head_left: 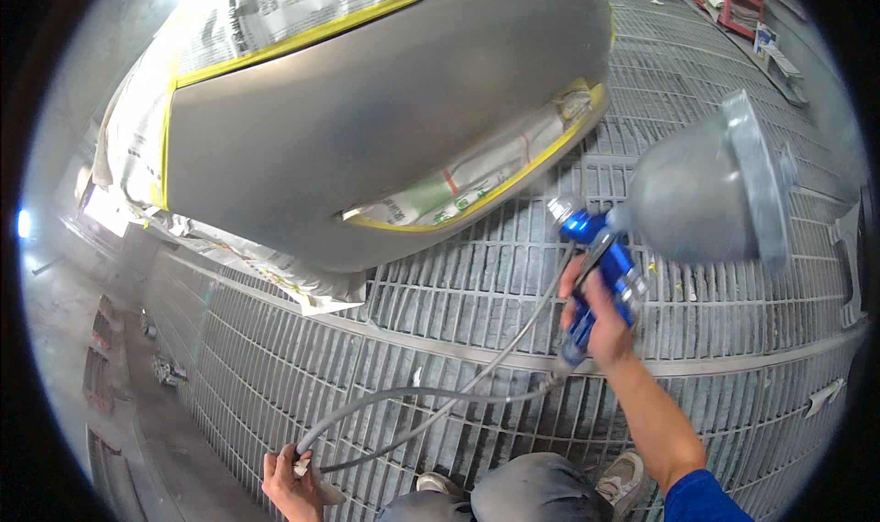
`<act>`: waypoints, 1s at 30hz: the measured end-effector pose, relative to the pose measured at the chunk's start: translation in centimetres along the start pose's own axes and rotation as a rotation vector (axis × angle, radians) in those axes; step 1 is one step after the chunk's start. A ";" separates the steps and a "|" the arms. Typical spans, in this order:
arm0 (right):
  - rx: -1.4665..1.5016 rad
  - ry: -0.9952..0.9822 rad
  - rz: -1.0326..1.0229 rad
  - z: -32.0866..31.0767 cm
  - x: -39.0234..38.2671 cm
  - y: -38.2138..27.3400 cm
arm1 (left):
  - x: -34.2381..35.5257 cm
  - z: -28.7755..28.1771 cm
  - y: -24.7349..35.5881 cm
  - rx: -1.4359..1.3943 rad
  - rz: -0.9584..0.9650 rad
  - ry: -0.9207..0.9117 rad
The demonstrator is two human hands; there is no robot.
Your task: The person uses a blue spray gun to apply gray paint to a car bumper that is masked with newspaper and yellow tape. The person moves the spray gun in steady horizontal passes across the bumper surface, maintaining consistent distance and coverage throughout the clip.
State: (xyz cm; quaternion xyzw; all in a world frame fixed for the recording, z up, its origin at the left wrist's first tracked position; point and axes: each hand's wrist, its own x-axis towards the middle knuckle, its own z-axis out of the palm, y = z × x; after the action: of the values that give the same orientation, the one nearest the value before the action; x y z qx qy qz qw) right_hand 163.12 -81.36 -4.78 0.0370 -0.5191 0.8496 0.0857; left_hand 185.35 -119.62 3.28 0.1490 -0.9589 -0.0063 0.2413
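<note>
My right hand (598, 313) is wrapped round the handle of a blue spray gun (577, 325). On the gun sits a large translucent cup (697, 192) with a wide lid, tilted out to the right. The gun's silver nozzle end points toward a grey car bumper (385, 109), with a gap between them. At the lower left, my left hand (290, 487) is closed round a grey hose (394, 395), which loops across to the base of the gun's handle. A thinner line (500, 362) also runs from near my left hand up to the gun.
Yellow tape and printed masking sheeting (293, 9) cover the panels above and beside the bumper; more masking (458, 187) fills its lower opening. Metal floor grating (513, 274) lies underfoot. A red rack (733, 0) stands far right. My shoes (623, 481) are below.
</note>
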 end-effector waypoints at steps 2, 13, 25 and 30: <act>0.067 -0.156 0.023 1.8 -2.0 0.6 | -0.1 -0.1 -0.9 0.019 0.000 0.009; 0.169 -0.335 0.181 1.9 -0.2 -2.8 | 1.1 -1.2 -0.1 -0.008 -0.026 0.070; -0.054 0.103 -0.042 -0.8 0.1 -7.8 | 0.9 0.5 0.2 -0.102 -0.093 0.020; 0.152 -0.441 0.152 4.5 -1.9 -5.4 | 0.8 -0.5 -1.7 -0.023 -0.057 0.058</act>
State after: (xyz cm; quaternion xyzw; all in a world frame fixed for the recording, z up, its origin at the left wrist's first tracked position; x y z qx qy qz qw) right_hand 165.88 -83.13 1.74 0.1887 -0.4611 0.8616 -0.0971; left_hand 185.40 -121.40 3.99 0.1738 -0.9468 -0.0199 0.2702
